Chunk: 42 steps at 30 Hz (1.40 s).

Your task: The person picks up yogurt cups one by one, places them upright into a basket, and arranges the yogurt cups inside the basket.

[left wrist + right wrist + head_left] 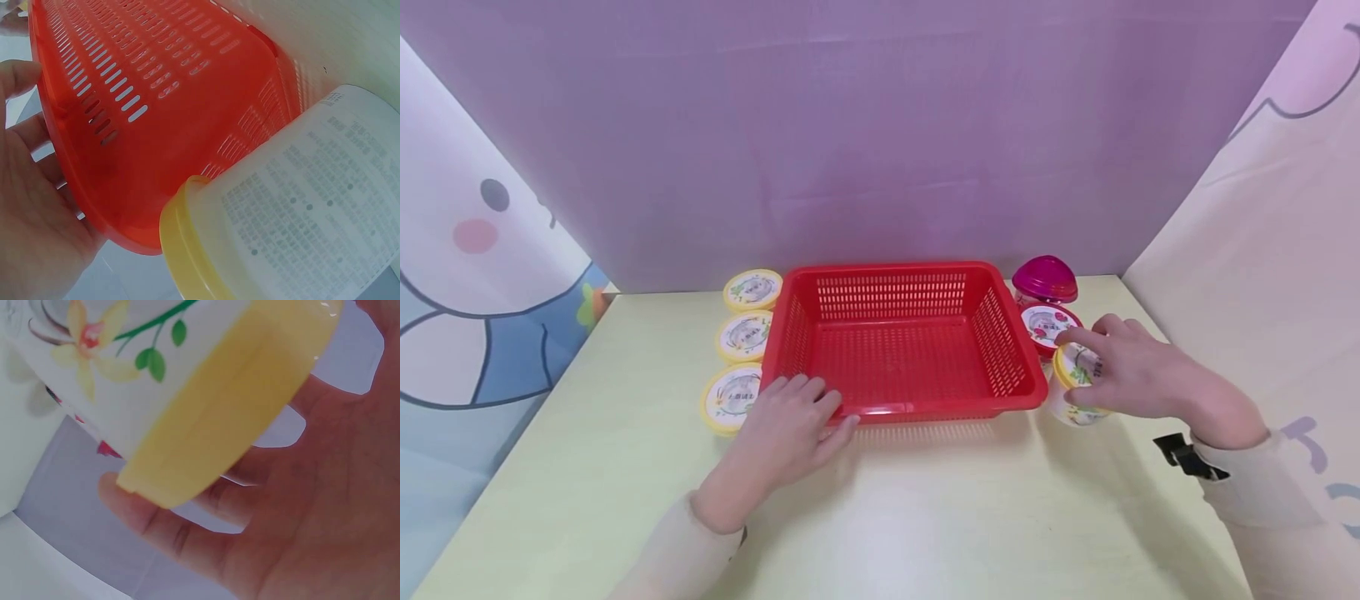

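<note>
My left hand [793,429] holds the front left corner of a red plastic basket [904,408], fingers over the rim and thumb along the front edge. Close by that hand is a white tub with a yellow lid [730,400], its printed side showing in the left wrist view [306,206]. At the basket's right, my right hand [1131,367] grips another yellow-lidded tub [1078,362] around its lid. A vanilla flower and green leaves decorate this tub [87,337] in the right wrist view. Its base is partly hidden, so I cannot tell whether it touches the table.
Two more yellow-lidded tubs, a middle one [745,335] and a far one [752,289], line the basket's left side. Right of the basket stand a red-rimmed tub [1048,323] and a magenta domed-lid tub [1045,279]. A purple cloth wall [880,150] rises behind the pale table [925,517].
</note>
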Tool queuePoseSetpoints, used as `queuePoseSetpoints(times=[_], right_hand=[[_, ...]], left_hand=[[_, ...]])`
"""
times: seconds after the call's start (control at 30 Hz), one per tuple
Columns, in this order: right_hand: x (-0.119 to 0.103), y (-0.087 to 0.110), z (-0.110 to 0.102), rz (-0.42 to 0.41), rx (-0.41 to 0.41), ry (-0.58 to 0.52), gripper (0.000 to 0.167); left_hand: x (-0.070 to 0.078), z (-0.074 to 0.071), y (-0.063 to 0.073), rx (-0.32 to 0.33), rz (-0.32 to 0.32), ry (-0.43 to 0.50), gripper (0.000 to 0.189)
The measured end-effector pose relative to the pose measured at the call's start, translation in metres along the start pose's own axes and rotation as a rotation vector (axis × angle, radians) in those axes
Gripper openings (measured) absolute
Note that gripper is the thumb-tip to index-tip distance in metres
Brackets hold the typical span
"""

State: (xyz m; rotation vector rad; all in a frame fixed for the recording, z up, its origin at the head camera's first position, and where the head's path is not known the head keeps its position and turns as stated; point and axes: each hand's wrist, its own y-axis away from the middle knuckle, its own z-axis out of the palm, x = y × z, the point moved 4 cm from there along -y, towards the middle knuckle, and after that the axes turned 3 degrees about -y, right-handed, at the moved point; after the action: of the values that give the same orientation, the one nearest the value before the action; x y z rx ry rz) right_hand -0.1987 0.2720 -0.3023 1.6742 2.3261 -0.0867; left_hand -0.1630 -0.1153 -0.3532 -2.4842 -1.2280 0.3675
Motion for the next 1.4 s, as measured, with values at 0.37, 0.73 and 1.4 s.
queuePoseSetpoints(times=[0.37, 0.73, 1.4], right_hand=[[-0.011, 0.004, -0.015, -0.038, 0.049, 0.002, 0.07], [-0.017, 0.003, -0.027, -0.051, 0.051, 0.005, 0.069], [-0.03, -0.003, -0.051, -0.064, 0.058, 0.034, 0.069]], left_hand=[[0.0, 0.001, 0.001, -0.017, -0.012, 0.023, 0.031], [0.001, 0.001, 0.0, -0.004, -0.008, 0.002, 0.031], [0.001, 0.001, 0.0, -0.018, -0.014, -0.001, 0.031]])
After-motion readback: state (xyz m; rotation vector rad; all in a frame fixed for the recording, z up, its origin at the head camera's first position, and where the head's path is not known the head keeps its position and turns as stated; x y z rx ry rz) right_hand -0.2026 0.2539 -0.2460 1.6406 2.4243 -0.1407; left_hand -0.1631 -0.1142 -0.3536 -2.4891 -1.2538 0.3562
